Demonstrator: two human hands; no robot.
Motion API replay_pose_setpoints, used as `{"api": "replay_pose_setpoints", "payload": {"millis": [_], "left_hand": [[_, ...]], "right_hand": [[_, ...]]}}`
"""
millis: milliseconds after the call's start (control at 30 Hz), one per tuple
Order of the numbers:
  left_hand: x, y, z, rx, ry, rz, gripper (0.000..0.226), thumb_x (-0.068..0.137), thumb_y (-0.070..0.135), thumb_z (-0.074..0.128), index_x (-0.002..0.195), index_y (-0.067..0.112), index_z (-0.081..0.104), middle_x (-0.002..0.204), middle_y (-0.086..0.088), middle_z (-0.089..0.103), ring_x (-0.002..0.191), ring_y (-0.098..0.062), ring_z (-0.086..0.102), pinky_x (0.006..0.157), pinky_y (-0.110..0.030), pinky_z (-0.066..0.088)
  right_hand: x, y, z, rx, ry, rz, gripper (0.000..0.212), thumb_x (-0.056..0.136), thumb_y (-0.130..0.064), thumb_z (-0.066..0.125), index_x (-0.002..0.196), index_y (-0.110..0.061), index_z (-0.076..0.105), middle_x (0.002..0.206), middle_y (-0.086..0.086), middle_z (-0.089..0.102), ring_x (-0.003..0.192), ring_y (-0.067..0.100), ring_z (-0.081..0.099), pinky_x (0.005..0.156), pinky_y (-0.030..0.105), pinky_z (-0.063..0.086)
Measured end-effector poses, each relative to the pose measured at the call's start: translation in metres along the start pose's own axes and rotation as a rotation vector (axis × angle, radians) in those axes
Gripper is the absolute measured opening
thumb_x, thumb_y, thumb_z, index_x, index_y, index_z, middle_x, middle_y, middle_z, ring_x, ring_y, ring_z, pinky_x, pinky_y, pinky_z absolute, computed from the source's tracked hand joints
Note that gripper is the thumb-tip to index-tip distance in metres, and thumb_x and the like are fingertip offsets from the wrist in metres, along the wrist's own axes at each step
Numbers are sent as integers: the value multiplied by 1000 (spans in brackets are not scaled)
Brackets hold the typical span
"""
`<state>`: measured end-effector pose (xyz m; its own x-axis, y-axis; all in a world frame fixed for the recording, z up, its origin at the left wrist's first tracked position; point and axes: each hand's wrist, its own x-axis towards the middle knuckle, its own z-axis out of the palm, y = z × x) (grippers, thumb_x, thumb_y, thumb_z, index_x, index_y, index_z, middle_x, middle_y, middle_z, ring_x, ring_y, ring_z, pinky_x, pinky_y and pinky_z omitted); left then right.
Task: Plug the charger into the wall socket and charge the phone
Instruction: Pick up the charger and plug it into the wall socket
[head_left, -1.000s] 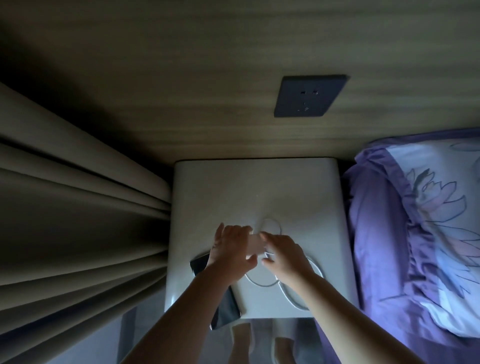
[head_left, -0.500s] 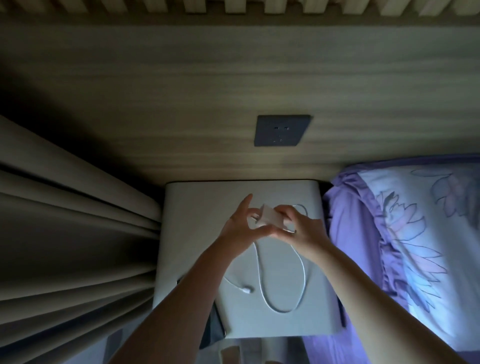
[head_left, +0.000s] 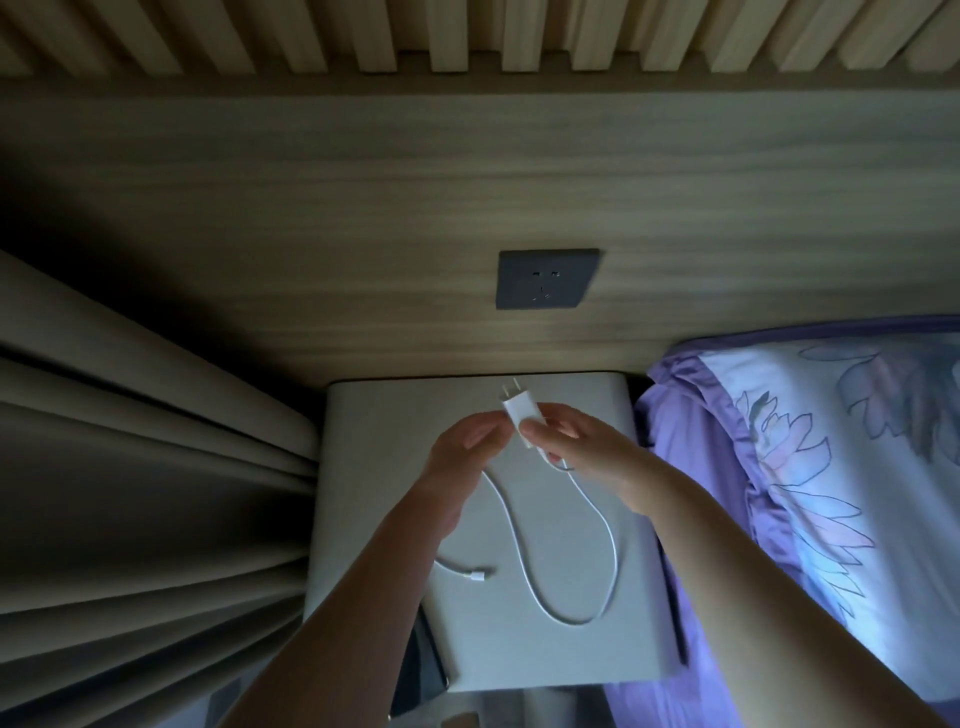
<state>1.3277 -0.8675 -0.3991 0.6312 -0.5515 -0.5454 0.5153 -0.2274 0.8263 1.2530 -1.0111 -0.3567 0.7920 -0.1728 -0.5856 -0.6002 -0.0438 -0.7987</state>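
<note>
My right hand (head_left: 582, 447) holds a small white charger (head_left: 521, 413) above the white bedside table (head_left: 363, 467), its two prongs pointing up toward the wall. My left hand (head_left: 462, 452) is beside it, fingers apart, fingertips just off the charger's left side. A white cable (head_left: 524, 561) hangs from the charger and loops over the tabletop, its free plug end (head_left: 474, 575) lying near my left forearm. The dark grey wall socket (head_left: 545, 279) sits on the wood panel above the table. A dark phone (head_left: 423, 670) lies at the table's front left edge, mostly hidden by my left arm.
Beige curtains (head_left: 145, 467) hang in folds at the left, close against the table. A bed with a purple floral pillow (head_left: 841, 467) lies at the right. Wooden slats (head_left: 467, 36) run along the top above the wall panel (head_left: 363, 208).
Both hands lifted the charger off the table and its prongs now point up. My left hand has come off it. The view tilted up toward the socket.
</note>
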Motion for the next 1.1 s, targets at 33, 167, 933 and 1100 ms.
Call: {"api": "replay_pose_setpoints", "payload": {"millis": [33,167,933,1100], "left_hand": [[0,0,0,-6,16,-7,16,91,14,59,105,16,68,113,-5,69,104,-10,61,96,-27,41],[-4,8,7,-57,13,18,17,94,14,54,104,22,65,106,3,67,104,-9,56,82,-17,42],[-49,32,31,-409,-183,-59,19,95,0,48,108,7,60,67,-1,58,63,-18,68,70,-40,61],[-49,33,32,-328,-118,-40,16,92,4,55,98,11,68,68,2,65,54,-13,62,59,-31,59]], "right_hand": [[1,-5,-3,-19,5,5,4,89,-32,59,86,-32,61,80,-12,62,71,1,57,67,15,41],[3,-16,-11,-9,28,5,18,84,-24,68,101,-22,63,96,-5,68,84,0,62,71,5,43],[20,-57,-5,457,333,0,25,87,-44,59,86,-19,57,91,2,68,85,13,70,76,25,53],[19,-58,-3,482,406,-30,26,88,-44,57,90,-18,58,96,8,69,83,15,71,82,30,55]]}}
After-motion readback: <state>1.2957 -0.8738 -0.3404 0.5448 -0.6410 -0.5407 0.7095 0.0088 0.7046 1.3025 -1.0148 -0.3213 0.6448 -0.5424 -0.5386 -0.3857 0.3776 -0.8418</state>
